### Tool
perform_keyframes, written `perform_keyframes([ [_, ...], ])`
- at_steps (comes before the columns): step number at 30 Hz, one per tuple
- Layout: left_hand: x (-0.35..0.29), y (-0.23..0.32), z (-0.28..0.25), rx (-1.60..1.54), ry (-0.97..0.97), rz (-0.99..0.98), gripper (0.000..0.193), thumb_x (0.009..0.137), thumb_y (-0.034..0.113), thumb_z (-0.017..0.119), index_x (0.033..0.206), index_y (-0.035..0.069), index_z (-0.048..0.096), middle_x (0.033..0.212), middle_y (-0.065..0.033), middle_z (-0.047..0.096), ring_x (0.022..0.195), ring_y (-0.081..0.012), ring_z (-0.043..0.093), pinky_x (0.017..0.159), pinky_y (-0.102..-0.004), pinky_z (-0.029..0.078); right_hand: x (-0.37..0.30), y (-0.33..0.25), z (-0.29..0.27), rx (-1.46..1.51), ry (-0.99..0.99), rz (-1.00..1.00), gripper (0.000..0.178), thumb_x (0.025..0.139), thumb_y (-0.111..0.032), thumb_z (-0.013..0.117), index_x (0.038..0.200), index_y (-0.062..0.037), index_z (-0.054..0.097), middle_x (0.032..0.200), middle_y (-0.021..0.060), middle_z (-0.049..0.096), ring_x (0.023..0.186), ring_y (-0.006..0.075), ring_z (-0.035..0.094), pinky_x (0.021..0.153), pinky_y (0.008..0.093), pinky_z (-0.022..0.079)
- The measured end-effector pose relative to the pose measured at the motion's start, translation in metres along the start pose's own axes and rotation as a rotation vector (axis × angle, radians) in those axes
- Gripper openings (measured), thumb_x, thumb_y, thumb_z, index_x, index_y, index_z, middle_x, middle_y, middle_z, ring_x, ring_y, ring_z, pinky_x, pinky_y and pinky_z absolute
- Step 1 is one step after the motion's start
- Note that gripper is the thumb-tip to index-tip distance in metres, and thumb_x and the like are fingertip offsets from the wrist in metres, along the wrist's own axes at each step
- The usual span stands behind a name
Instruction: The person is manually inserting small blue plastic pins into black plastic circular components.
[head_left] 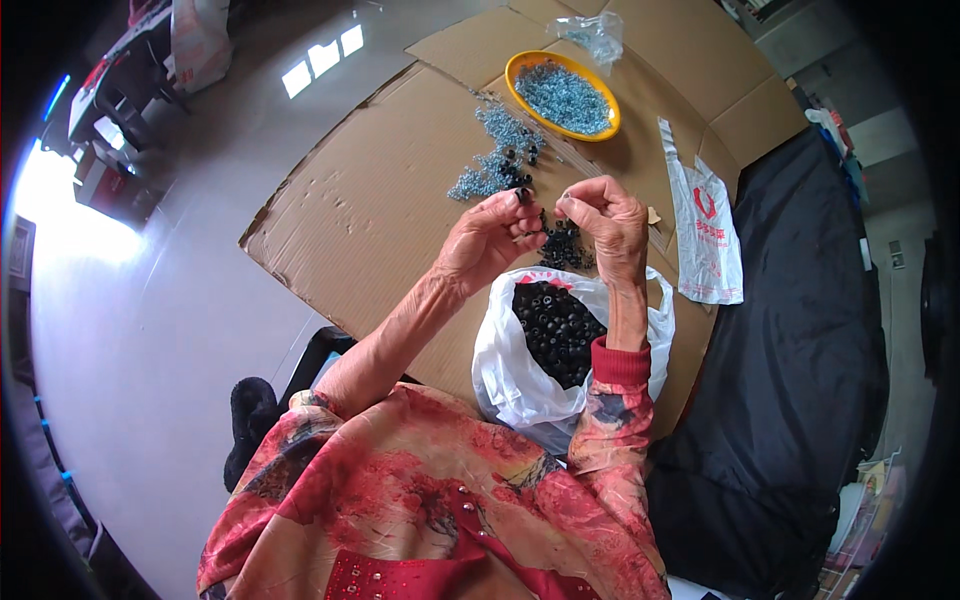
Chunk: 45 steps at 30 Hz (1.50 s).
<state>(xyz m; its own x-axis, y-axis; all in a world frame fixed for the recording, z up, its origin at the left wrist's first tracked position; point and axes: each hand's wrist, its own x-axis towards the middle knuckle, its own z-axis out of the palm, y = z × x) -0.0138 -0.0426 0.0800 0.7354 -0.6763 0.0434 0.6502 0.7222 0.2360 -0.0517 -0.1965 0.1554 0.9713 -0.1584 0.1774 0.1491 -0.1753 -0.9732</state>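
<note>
Nearest us, just below the centre of the frame, a thin white plastic carrier bag (pixel 496 350) stands open, full of small round black pieces (pixel 556 335), some showing a hollow middle. Beyond it, at the centre, we see the left hand (pixel 482 240) clamped on a small black ring-like piece (pixel 522 195) between thumb and fingertips. We judge such a piece light, stiff and smooth enough to slip or roll, so its outer rim seems the best place to hold it.

The left forearm slants up from lower left, palm turned inward. The right hand (pixel 618 225) faces it, just apart, wrist upright, fingers curled, thumb and index tips close together; we cannot tell whether they hold anything.

Right between and below the hands lie loose black pieces (pixel 566 250) on a brown corrugated cardboard sheet (pixel 370 180). Farther up we find a scattered pile of tiny pale blue pieces (pixel 480 178), likely very light and easily scattered, then a yellow oval bowl (pixel 590 136) filled with more, and 1 crumpled clear plastic bag (pixel 603 38) at upper centre.
</note>
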Motion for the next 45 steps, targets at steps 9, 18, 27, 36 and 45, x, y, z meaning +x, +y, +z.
perform_keyframes([
  [9,0.006,0.014,0.041,-0.023,-0.17,0.023,0.02,0.089,0.014,0.053,0.103,0.001,0.054,0.092,-0.0097,0.061,0.083,-0.0191,0.06,0.08,-0.0374,0.05,0.002,-0.052,0.011,-0.254,-0.003,-0.317,0.011,0.075,0.003,0.062,0.086,0.0007,0.063,0.078,0.0069,0.063,0.074,0.0123,0.059,0.067,0.0254,0.047],
  [18,0.025,0.017,0.046,0.03,-0.149,0.039,0.021,0.089,0.017,0.055,0.103,0.001,0.056,0.088,-0.0088,0.063,0.077,-0.0155,0.061,0.076,-0.0341,0.052,0.019,-0.068,0.011,-0.409,0.044,-0.426,0.014,0.074,0.005,0.063,0.086,-0.0007,0.063,0.08,0.0074,0.063,0.075,0.0164,0.06,0.069,0.0269,0.047],
  [27,0.038,0.013,0.043,0.072,-0.098,0.035,0.019,0.088,0.017,0.056,0.1,0.002,0.058,0.086,-0.0072,0.063,0.074,-0.0148,0.061,0.074,-0.0332,0.053,0.032,-0.053,0.005,-0.445,0.011,-0.396,0.014,0.075,0.006,0.062,0.088,-0.0002,0.064,0.085,0.0062,0.06,0.079,0.0128,0.057,0.069,0.023,0.045],
  [36,0.043,0.006,0.04,0.115,-0.067,0.027,0.018,0.088,0.014,0.055,0.1,0.0,0.057,0.088,-0.0077,0.062,0.073,-0.0136,0.059,0.074,-0.0328,0.052,0.029,-0.044,-0.004,-0.449,0.03,-0.385,0.013,0.076,0.006,0.061,0.087,-0.0004,0.063,0.082,0.007,0.061,0.076,0.013,0.058,0.067,0.0232,0.046],
  [45,0.044,0.006,0.04,0.256,-0.052,0.04,0.02,0.086,0.013,0.059,0.1,-0.001,0.058,0.088,-0.0075,0.063,0.076,-0.0147,0.058,0.074,-0.0298,0.05,0.028,-0.042,-0.008,-0.544,0.019,-0.431,0.01,0.074,0.006,0.062,0.082,-0.0005,0.063,0.077,0.0079,0.061,0.069,0.0172,0.061,0.06,0.0274,0.049],
])
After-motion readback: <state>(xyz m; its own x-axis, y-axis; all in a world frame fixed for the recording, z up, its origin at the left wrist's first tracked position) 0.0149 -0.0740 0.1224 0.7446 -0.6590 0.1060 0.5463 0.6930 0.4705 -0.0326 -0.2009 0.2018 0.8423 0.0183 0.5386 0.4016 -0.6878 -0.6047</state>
